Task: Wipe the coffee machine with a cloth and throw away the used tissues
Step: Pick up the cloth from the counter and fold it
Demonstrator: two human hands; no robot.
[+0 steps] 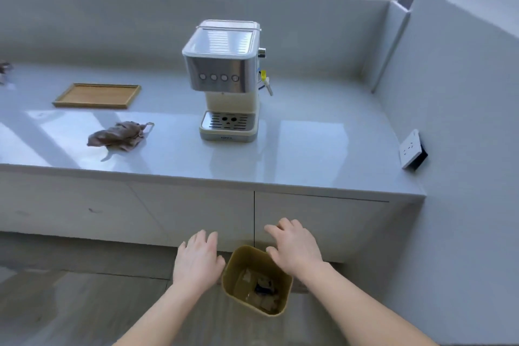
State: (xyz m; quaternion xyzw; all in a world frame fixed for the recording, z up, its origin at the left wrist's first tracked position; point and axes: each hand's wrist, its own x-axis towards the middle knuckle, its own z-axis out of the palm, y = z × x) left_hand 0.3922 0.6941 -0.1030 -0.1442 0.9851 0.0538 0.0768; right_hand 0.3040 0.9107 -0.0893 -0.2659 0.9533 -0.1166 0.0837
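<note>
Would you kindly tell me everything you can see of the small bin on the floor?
The bin is a small, olive-yellow container, seemingly plastic, with a squarish mouth and rounded corners. It stands upright and lidless on the grey floor in front of the white cabinet. Inside lie crumpled brownish scraps and something dark; what they are is unclear. The left hand and right hand hover open on either side of its rim; whether either touches it cannot be told.

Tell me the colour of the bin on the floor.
The bin is olive yellow, seen in the head view.
</note>
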